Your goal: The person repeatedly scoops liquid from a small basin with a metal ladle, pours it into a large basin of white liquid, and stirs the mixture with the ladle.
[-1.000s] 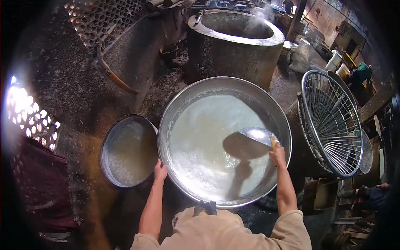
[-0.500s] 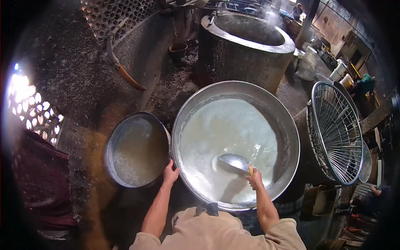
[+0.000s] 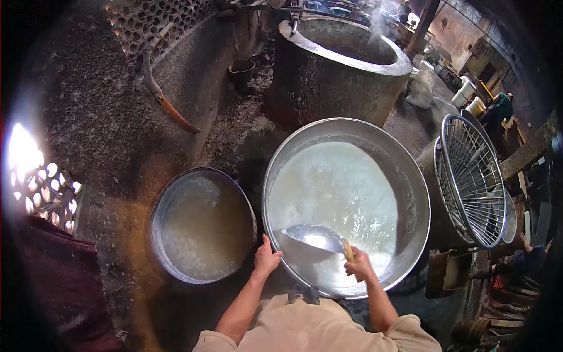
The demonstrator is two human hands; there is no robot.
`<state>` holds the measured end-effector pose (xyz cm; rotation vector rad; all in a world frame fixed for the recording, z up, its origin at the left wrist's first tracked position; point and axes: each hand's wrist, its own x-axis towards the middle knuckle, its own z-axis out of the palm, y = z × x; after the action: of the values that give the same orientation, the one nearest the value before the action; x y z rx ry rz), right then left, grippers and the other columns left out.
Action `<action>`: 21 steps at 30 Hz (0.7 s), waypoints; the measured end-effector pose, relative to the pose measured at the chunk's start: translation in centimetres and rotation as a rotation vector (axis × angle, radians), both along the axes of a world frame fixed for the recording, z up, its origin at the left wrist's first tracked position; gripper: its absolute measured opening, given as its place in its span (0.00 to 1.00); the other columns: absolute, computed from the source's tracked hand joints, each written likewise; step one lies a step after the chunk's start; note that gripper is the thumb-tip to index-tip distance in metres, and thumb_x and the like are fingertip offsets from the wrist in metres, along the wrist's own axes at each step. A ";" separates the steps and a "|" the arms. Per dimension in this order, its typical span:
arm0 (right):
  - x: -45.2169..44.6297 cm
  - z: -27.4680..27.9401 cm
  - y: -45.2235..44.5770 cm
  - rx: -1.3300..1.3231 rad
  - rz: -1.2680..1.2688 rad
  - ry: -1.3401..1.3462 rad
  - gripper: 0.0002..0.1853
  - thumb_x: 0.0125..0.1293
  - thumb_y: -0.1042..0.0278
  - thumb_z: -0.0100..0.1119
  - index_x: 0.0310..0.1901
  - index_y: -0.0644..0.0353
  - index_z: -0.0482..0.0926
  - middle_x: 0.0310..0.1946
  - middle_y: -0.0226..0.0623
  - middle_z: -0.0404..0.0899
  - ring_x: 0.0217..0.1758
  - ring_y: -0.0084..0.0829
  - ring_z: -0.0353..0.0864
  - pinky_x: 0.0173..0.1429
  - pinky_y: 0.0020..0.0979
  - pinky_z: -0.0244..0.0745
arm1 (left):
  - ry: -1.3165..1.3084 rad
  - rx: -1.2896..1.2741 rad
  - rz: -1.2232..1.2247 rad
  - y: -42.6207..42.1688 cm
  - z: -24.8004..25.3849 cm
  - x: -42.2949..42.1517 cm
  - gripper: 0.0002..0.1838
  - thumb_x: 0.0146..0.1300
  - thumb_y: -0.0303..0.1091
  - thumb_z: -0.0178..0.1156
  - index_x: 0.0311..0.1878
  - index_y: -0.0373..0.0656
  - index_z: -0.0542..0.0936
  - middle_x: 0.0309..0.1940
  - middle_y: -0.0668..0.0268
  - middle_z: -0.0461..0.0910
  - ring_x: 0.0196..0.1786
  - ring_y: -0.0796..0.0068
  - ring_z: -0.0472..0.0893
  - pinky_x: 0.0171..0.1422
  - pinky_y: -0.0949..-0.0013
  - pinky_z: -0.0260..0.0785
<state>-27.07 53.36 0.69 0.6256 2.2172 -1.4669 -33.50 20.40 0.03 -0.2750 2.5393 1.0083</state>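
Note:
A wide metal basin of cloudy whitish liquid stands in front of me. My left hand is closed on its near-left rim. In my right hand is the short wooden handle of a large metal ladle. The ladle is over the near part of the basin, its bowl toward the left and shining. How much liquid it carries I cannot tell. Left of the basin stands a smaller round pot of murky, brownish liquid with pale bits along its edge.
Beyond the basin rises a large round vat with a pale rim and steam. At right, a round wire rack leans on a drum. A bucket sits by the left wall. Another person is at far right.
My right hand has brought the ladle nearer to me, its bowl now higher out of the liquid. The liquid lies closer to the basin's left side. My left hand keeps to the rim.

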 end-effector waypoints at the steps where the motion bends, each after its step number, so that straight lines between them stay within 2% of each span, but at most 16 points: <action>1: -2.1 4.1 -0.4 -0.031 0.021 -0.054 0.35 0.44 0.74 0.64 0.59 0.62 0.68 0.25 0.44 0.79 0.22 0.30 0.81 0.24 0.33 0.80 | -0.001 0.002 -0.001 -0.1 -0.2 0.0 0.48 0.51 0.38 0.66 0.70 0.34 0.50 0.51 0.45 0.74 0.55 0.49 0.75 0.59 0.57 0.66; 3: -6.0 8.2 -0.8 0.137 0.164 0.011 0.34 0.46 0.73 0.64 0.59 0.60 0.68 0.26 0.45 0.80 0.21 0.32 0.80 0.22 0.33 0.77 | 0.040 -0.002 -0.049 -0.4 -0.4 0.0 0.48 0.51 0.38 0.66 0.70 0.32 0.50 0.50 0.45 0.74 0.55 0.49 0.74 0.58 0.56 0.66; 5: -10.5 11.3 -2.7 0.305 0.269 0.088 0.32 0.47 0.73 0.62 0.58 0.59 0.68 0.28 0.50 0.80 0.24 0.39 0.82 0.28 0.38 0.78 | 0.029 -0.022 -0.073 -0.6 -0.2 -0.1 0.48 0.51 0.39 0.66 0.69 0.32 0.50 0.51 0.46 0.74 0.56 0.50 0.73 0.59 0.57 0.66; 7: -14.4 8.4 -3.8 0.548 0.347 0.416 0.30 0.46 0.73 0.60 0.56 0.59 0.69 0.32 0.55 0.80 0.32 0.49 0.82 0.38 0.45 0.78 | -0.002 -0.019 -0.063 -0.5 0.2 0.0 0.48 0.52 0.38 0.66 0.70 0.32 0.49 0.52 0.45 0.73 0.57 0.50 0.73 0.60 0.57 0.65; 9: -18.1 4.2 -5.0 0.661 0.336 0.443 0.22 0.48 0.73 0.57 0.49 0.61 0.73 0.36 0.55 0.79 0.39 0.54 0.80 0.37 0.47 0.77 | -0.016 0.012 -0.053 -0.5 0.7 0.0 0.48 0.52 0.38 0.65 0.70 0.32 0.49 0.53 0.46 0.73 0.57 0.50 0.72 0.61 0.58 0.64; 10: -19.0 3.1 -5.6 0.661 0.336 0.443 0.22 0.48 0.73 0.57 0.49 0.61 0.73 0.36 0.55 0.79 0.39 0.54 0.80 0.37 0.47 0.77 | -0.015 0.012 -0.051 -0.5 0.8 0.0 0.48 0.53 0.38 0.65 0.70 0.33 0.48 0.53 0.46 0.73 0.57 0.50 0.72 0.60 0.57 0.65; 12: -20.5 1.6 -6.3 0.669 0.347 0.216 0.18 0.47 0.75 0.55 0.44 0.61 0.74 0.36 0.53 0.79 0.44 0.52 0.79 0.45 0.48 0.76 | -0.008 0.010 -0.044 -0.4 1.0 -0.1 0.48 0.53 0.38 0.65 0.70 0.33 0.48 0.53 0.46 0.73 0.57 0.50 0.73 0.60 0.57 0.65; 16: -18.1 -3.9 -4.2 0.770 0.474 0.193 0.17 0.47 0.74 0.56 0.42 0.62 0.75 0.36 0.55 0.79 0.42 0.53 0.80 0.46 0.49 0.76 | -0.022 0.018 -0.005 -0.1 1.0 0.1 0.48 0.53 0.39 0.65 0.71 0.36 0.48 0.54 0.46 0.73 0.56 0.49 0.73 0.60 0.57 0.65; 19: -14.8 -3.7 -2.7 0.724 0.438 0.081 0.17 0.46 0.74 0.58 0.41 0.63 0.75 0.37 0.55 0.79 0.43 0.53 0.79 0.47 0.48 0.76 | -0.013 -0.004 0.005 0.0 0.9 0.2 0.47 0.54 0.39 0.64 0.71 0.37 0.47 0.55 0.46 0.72 0.58 0.50 0.73 0.61 0.56 0.65; 21: -12.3 -5.4 -0.8 0.721 0.406 0.082 0.16 0.45 0.74 0.59 0.39 0.64 0.76 0.37 0.55 0.80 0.43 0.53 0.80 0.47 0.48 0.76 | -0.028 -0.012 0.014 0.2 0.6 0.2 0.47 0.54 0.39 0.64 0.71 0.38 0.47 0.56 0.46 0.72 0.58 0.50 0.72 0.61 0.57 0.65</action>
<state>-39.42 52.52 -4.74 0.2788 2.7233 -0.4841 -33.29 20.60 0.61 -0.3083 2.5224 0.9882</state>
